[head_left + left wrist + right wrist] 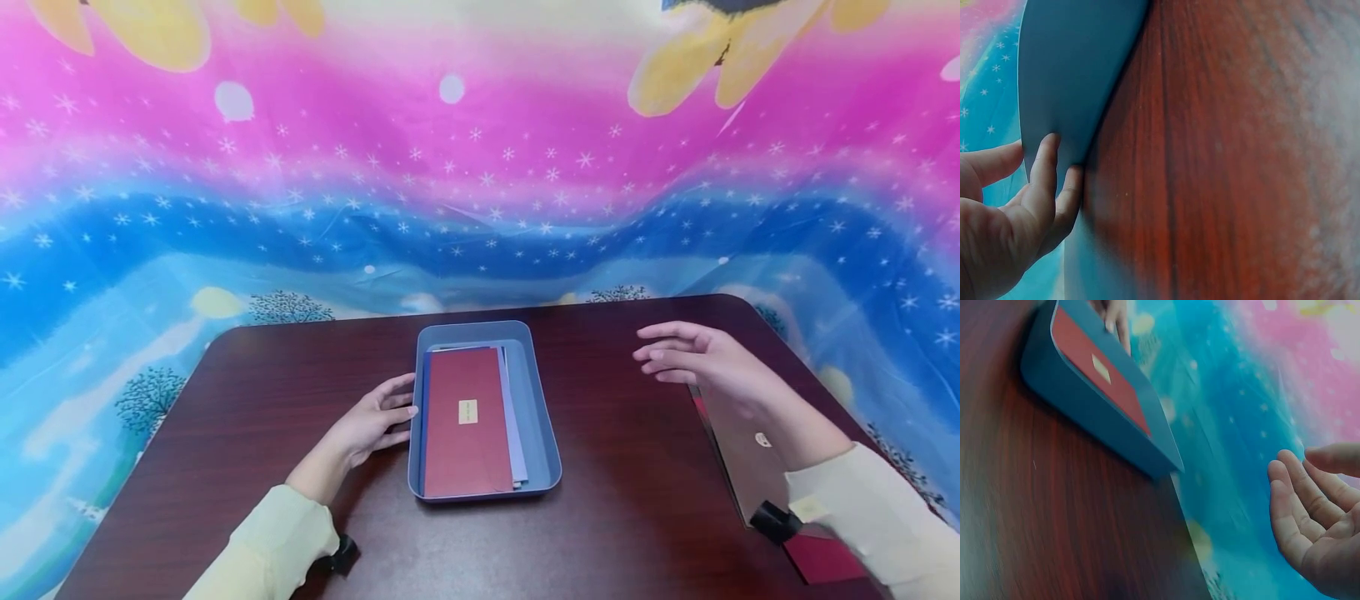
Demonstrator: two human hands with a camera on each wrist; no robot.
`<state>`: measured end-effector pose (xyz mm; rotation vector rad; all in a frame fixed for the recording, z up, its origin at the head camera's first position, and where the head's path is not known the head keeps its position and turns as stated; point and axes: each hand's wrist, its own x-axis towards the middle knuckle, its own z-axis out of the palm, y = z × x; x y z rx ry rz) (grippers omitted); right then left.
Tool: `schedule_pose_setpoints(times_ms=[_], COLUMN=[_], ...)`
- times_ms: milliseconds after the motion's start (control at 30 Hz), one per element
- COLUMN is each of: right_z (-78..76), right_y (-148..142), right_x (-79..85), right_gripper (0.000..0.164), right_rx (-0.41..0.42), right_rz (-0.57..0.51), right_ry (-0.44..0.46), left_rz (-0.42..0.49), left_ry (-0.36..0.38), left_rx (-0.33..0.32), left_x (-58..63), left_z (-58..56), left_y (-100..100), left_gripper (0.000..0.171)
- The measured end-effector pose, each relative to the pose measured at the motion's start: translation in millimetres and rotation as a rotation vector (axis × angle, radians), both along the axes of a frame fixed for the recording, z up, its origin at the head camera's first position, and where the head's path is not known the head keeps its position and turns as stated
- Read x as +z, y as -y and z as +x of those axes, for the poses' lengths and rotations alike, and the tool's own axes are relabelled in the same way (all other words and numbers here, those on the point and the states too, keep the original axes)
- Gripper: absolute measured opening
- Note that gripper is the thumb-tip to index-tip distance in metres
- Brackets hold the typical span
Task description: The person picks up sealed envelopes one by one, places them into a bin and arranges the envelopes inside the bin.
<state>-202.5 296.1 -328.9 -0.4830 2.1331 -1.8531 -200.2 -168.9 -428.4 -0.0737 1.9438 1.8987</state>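
A blue-grey plastic tray (pixel 542 450) lies on the table with a red booklet or envelope (pixel 468 458) on top of a small stack inside it. The red cover bears a small cream label (pixel 468 412). Blue and pale lilac edges (pixel 513 433) peek out beneath it. My left hand (pixel 367 425) touches the tray's left side, its fingertips (pixel 1049 144) resting against the outer wall and the thumb at the rim. Apart from the tray, my right hand (pixel 712 358) hangs in the air at the right with loosely bent fingers and holds nothing.
Below my right forearm lie a brown flat folder or booklet (pixel 727 433) and a dark red one (pixel 825 560), partly hidden by the arm. The dark wooden table (pixel 300 367) backs onto a colourful patterned cloth (pixel 480 192). Each wrist carries a black device.
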Motion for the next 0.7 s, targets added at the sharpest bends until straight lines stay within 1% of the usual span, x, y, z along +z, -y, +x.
schedule_pose_setpoints(times_ms=[100, 167, 233, 367, 533, 600, 700], right_z=[-0.9, -0.5, 0.7, 3.9, 5.6, 6.0, 6.5], right_y=[-17, -28, -37, -55, -79, -86, -97], right_x=[1.0, 2.1, 3.5, 6.1, 2.9, -0.7, -7.9], right_gripper=[0.038, 0.039, 0.04, 0.038, 0.036, 0.036, 0.034], right_rx=[-0.004, -0.027, -0.063, -0.122, -0.162, -0.168, -0.148], right_rz=[0.022, 0.077, 0.143, 0.28, 0.436, 0.48, 0.539], right_ry=[-0.063, -0.091, -0.096, -0.071, -0.002, 0.021, 0.034], left_rz=[0.001, 0.001, 0.003, 0.007, 0.002, 0.001, 0.004], left_ry=[-0.004, -0.005, -0.002, 0.004, 0.006, 0.007, 0.008], left_rx=[-0.005, -0.003, -0.003, 0.001, 0.003, 0.006, 0.009], left_x=[-0.2, -0.3, -0.2, 0.4, 0.7, 0.5, 0.6], left_z=[0.2, 0.0, -0.2, -0.9, -2.2, -2.9, -3.8], left_y=[0, 0, 0, 0, -1, -1, -2], left_gripper=[0.061, 0.061, 0.061, 0.061, 0.062, 0.061, 0.061])
